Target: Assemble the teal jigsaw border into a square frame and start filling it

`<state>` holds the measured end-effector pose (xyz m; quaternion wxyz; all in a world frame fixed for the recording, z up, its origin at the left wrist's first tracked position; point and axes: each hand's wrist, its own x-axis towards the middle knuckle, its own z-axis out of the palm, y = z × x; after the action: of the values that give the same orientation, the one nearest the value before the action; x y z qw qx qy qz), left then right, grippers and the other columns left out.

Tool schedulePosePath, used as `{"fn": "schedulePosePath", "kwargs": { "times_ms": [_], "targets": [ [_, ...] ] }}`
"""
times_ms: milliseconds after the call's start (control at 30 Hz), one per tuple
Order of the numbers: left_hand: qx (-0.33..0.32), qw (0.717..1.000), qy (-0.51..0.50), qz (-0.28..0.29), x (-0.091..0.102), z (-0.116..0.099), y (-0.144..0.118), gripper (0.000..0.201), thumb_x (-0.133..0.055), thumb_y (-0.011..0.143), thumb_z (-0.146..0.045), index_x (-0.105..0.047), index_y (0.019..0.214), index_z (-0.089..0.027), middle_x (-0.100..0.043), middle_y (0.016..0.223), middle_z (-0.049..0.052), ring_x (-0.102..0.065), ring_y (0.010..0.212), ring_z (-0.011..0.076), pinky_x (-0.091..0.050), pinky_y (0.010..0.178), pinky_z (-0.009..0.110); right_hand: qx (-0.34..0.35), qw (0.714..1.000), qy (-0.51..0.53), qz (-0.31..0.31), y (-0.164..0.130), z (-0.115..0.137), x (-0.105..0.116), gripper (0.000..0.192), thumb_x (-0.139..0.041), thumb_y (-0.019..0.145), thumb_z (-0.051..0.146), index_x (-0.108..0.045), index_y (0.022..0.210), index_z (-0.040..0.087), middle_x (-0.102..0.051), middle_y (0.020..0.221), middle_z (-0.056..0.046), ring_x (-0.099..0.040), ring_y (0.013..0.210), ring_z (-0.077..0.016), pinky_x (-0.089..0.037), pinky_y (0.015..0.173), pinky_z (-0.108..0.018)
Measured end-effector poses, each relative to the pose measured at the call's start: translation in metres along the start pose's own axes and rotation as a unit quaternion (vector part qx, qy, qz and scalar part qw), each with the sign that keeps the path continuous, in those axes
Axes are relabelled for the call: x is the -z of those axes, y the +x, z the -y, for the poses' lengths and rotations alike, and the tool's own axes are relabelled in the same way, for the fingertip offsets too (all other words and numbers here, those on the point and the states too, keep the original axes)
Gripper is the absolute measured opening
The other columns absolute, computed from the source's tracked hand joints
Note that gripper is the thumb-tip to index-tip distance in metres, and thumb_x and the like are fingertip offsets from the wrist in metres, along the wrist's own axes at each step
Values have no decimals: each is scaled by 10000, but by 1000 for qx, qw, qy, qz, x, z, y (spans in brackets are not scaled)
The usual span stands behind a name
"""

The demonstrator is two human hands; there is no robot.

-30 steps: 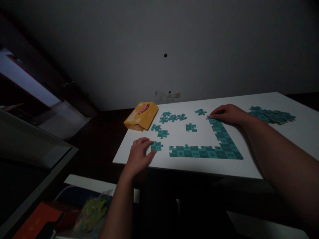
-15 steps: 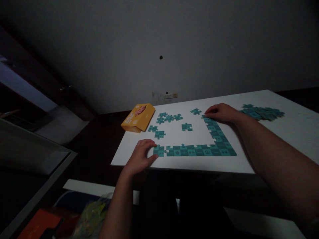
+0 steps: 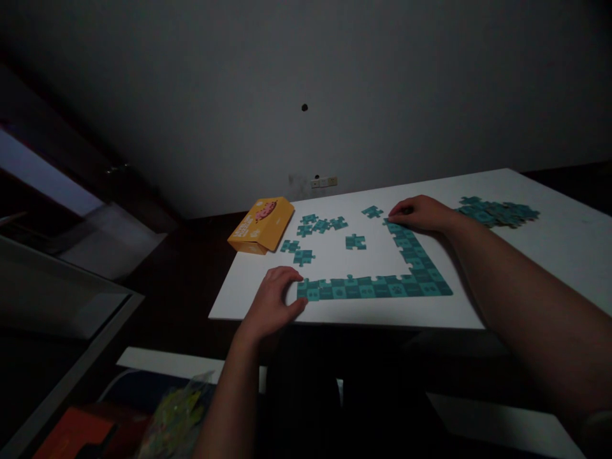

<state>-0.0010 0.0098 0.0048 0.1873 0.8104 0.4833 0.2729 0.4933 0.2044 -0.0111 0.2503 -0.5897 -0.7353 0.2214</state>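
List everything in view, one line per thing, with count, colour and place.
table: one, white, centre and right.
joined puzzle strip: one L-shaped run, teal, along the table's near edge and up its right side.
loose puzzle pieces: about eight, teal, scattered on the table between the box and the strip.
pile of puzzle pieces: one heap, teal, far right of the table.
box: one, yellow-orange with a pink picture, far left corner of the table.
plastic bag: one, clear with yellowish contents, below the table at lower left.
left hand: one, at the strip's left end, fingertips on it.
right hand: one, on the strip's far end.
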Motion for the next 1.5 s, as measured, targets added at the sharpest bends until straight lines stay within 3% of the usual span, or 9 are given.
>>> {"fn": "schedulePosePath", "kwargs": {
  "times_ms": [133, 300, 867, 1033, 1233, 1367, 1500],
  "targets": [
    [-23, 999, -21, -12, -7, -10, -3, 471, -853, 979, -313, -775, 1443, -289, -750, 1445, 115, -670, 1393, 342, -568, 1229, 598, 6, 1000, -1, 0, 1, -3, 0, 281, -849, 907, 525, -926, 1011, 276, -911, 1068, -112, -835, 1050, -381, -652, 1020, -537],
    [-44, 999, 21, -22, -25, -19, -4, 263, -803, 1062, -344, -875, 1311, -306, -778, 1370, 108, -704, 1333, 334, -609, 1167, 598, 25, 1000, 5, 3, 3, -6, -2, 278, -849, 899, 537, -931, 988, 287, -912, 1080, -113, -835, 1055, -387, -655, 1036, -552],
    [-79, 995, 53, -40, -31, -28, -5, 230, -778, 1032, -277, -899, 1227, -304, -802, 1348, 103, -733, 1295, 329, -645, 1115, 571, 9, 1000, 3, 0, 0, 3, 0, 266, -863, 896, 540, -923, 963, 289, -911, 1072, -110, -837, 1058, -377, -648, 1055, -540],
    [-16, 997, 23, -72, -19, -10, 1, 264, -648, 1095, -281, -875, 1229, -279, -823, 1313, 108, -739, 1290, 320, -631, 1150, 576, -4, 1000, 1, -4, -5, 12, 1, 277, -863, 905, 551, -914, 948, 282, -909, 1054, -109, -835, 1039, -372, -666, 1018, -527],
    [39, 990, 119, -69, 16, 29, 22, 326, -659, 1055, -308, -837, 1315, -226, -789, 1382, 144, -701, 1338, 373, -586, 1199, 618, 0, 1000, 6, -17, -4, 12, -1, 275, -854, 894, 556, -902, 921, 287, -908, 1031, -103, -831, 1038, -375, -651, 1023, -521],
    [18, 991, 128, -40, 12, 31, 27, 391, -625, 1073, -283, -799, 1414, -204, -766, 1381, 154, -693, 1305, 359, -584, 1184, 585, -12, 1000, -1, -23, -2, 10, -3, 253, -827, 906, 517, -895, 934, 275, -897, 1011, -104, -828, 1019, -365, -629, 1020, -507],
    [29, 982, 183, -31, 2, 25, 26, 577, -615, 1096, -303, -662, 1667, -228, -717, 1455, 173, -652, 1294, 385, -561, 1164, 632, -19, 999, -16, -29, -2, 12, -3, 275, -821, 905, 535, -888, 946, 272, -895, 994, -95, -820, 987, -347, -625, 977, -474]
  ]
}}
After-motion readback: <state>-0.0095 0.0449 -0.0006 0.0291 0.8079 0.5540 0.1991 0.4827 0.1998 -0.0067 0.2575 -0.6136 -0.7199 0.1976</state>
